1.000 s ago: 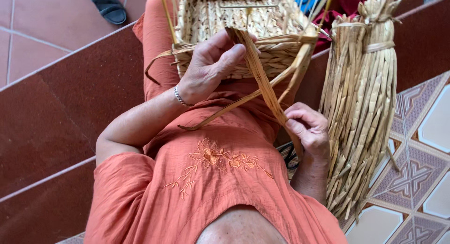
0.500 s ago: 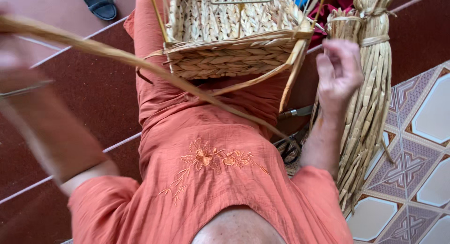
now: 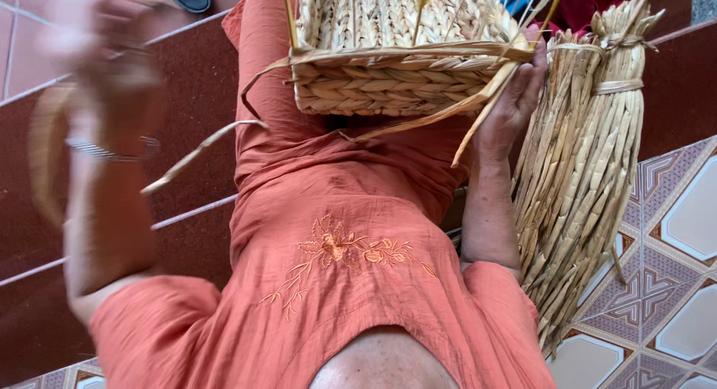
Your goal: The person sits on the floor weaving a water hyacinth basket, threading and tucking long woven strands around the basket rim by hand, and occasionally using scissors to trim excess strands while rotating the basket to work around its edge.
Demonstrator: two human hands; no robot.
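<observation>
At top centre, our half-woven straw basket (image 3: 396, 68) rests on our lap, its rim unfinished; our right hand (image 3: 515, 105) clasps its corner, while our blurred left hand (image 3: 112, 38) grips a loose strand (image 3: 198, 153)

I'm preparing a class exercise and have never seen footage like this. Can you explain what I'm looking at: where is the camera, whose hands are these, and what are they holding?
There is no machine here. There is one picture, taken by a camera on a person's head, looking down their own body, so the orange dress fills the middle. A half-woven basket sits on their lap. The right hand steadies the basket's side, its fingers at the corner. The left hand is raised and blurred by motion. A loose strand trails from the basket towards it, but the grip itself is unclear. A tied bundle of dried stalks stands beside the right arm, above the patterned tile floor.
</observation>
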